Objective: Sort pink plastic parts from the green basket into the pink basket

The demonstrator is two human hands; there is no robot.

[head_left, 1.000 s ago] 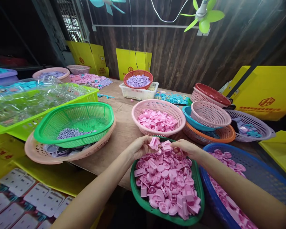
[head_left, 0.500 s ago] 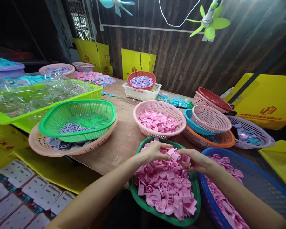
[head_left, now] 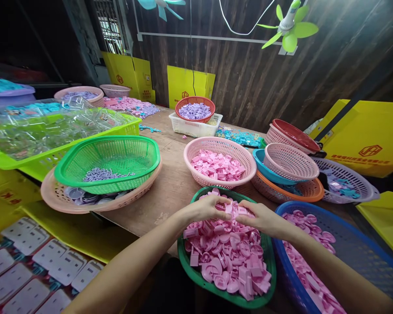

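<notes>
A dark green basket (head_left: 188,270) in front of me is heaped with pink plastic parts (head_left: 231,257). Both my hands meet over the far side of that heap. My left hand (head_left: 205,208) has its fingers curled on a pink part at the top of the pile. My right hand (head_left: 260,216) comes in from the right and pinches pink parts too, fingertips almost touching the left hand's. A blue basket (head_left: 356,235) with round pink discs lies under my right forearm. A pink round basket (head_left: 196,150) of assembled pink pieces stands just beyond the hands.
A green basket (head_left: 108,155) with lilac parts sits in a peach basket at left. Stacked empty baskets (head_left: 290,161) stand at right. A lime crate (head_left: 131,126) of clear bags, a white crate (head_left: 193,126) and yellow cartons (head_left: 367,135) ring the wooden table (head_left: 170,183).
Both hands moved down from mid-air onto the top of the pink heap, the right hand shifting left toward the left one. The camera barely moved.
</notes>
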